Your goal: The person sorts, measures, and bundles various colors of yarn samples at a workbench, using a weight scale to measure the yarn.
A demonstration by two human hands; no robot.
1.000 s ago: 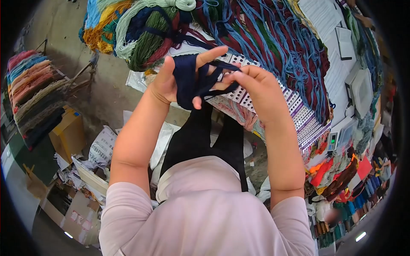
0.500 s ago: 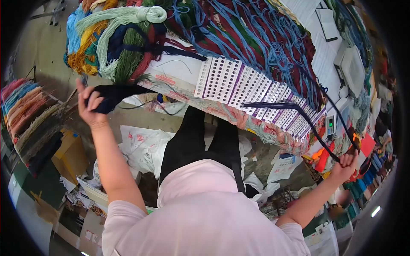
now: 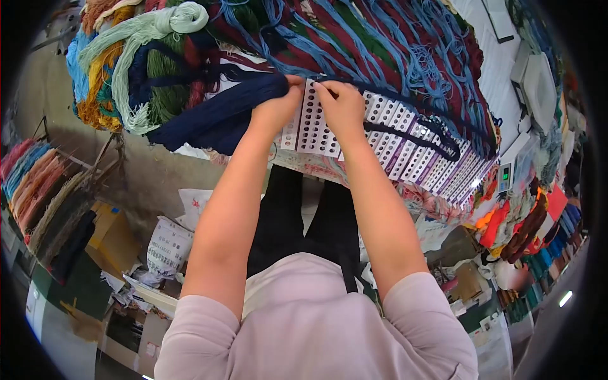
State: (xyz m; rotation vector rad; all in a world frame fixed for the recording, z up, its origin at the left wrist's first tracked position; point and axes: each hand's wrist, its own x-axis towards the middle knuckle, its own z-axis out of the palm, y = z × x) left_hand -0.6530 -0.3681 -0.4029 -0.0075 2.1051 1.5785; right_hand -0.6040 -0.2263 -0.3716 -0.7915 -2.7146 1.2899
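Note:
A thick navy yarn skein (image 3: 218, 111) stretches from the table's left part to my left hand (image 3: 278, 107), whose fingers are wrapped round its right end. Close beside it, over the punched cards, my right hand (image 3: 342, 107) has thumb and forefinger pinched together; what they hold is too small to make out. Navy strands run rightward from behind my right hand, and one loop of them (image 3: 424, 142) lies on the white and purple cards with rows of holes (image 3: 392, 117).
Blue, maroon and green yarn (image 3: 380, 50) is heaped behind the cards. A pale green skein (image 3: 145, 31) lies at the back left. At the right are a scale (image 3: 505, 177) with a green display and more coloured yarn. A yarn rack (image 3: 47, 190) stands far left.
Both my hands have come in from far apart to meet over the cards. The navy skein now lies stretched out at the left, and the dark strands at the right have dropped onto the cards.

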